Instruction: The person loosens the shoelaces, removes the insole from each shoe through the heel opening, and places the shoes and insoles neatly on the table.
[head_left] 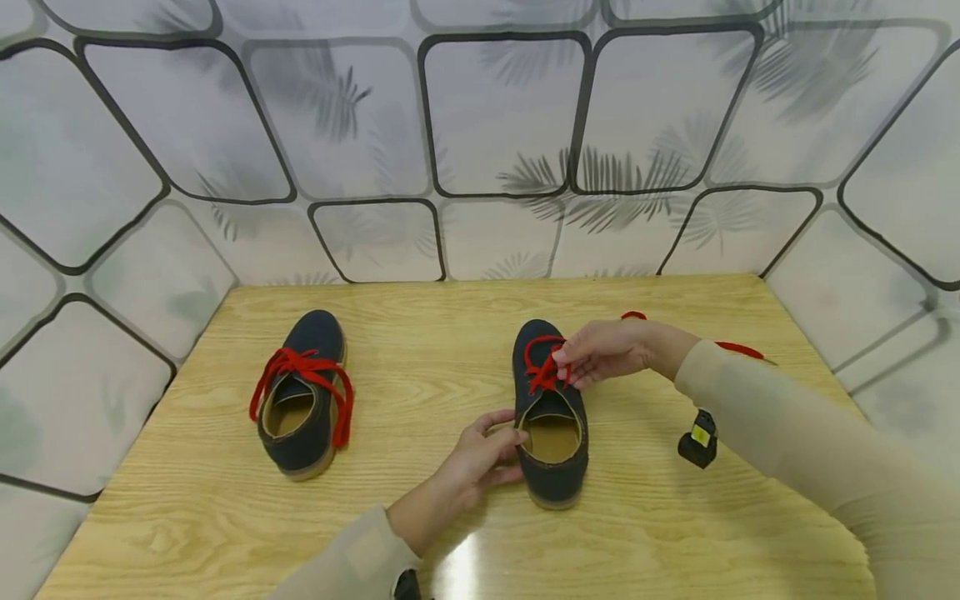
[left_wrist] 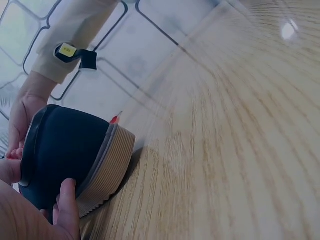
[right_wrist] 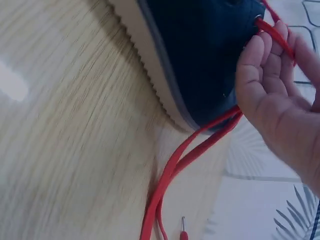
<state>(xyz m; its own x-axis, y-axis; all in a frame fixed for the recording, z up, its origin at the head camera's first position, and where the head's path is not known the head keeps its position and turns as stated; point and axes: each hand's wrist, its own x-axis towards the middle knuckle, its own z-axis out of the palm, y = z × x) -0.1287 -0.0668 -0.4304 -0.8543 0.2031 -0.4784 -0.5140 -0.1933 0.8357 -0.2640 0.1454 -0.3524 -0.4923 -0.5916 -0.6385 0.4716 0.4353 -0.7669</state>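
Observation:
A dark navy shoe (head_left: 557, 479) with a tan sole stands on the table, toe pointing away. My left hand (head_left: 474, 460) grips its left side near the heel, thumb over the collar and fingers along the outside. At the eyelets my right hand (head_left: 609, 352) pinches the red shoelace (head_left: 542, 379). In the right wrist view, a strand of red lace (right_wrist: 274, 34) runs from an eyelet into those fingers. Two longer strands (right_wrist: 172, 162) trail from beneath the hand across the table. The left wrist view has the shoe's heel (left_wrist: 70, 150) up close, partly covered by my fingers.
A matching shoe (head_left: 303, 450) with loose red laces (head_left: 342, 417) stands on the left of the wooden table (head_left: 420, 350). A lace end (head_left: 742, 350) lies beyond my right forearm. Patterned fabric (head_left: 502, 117) walls in the back and sides.

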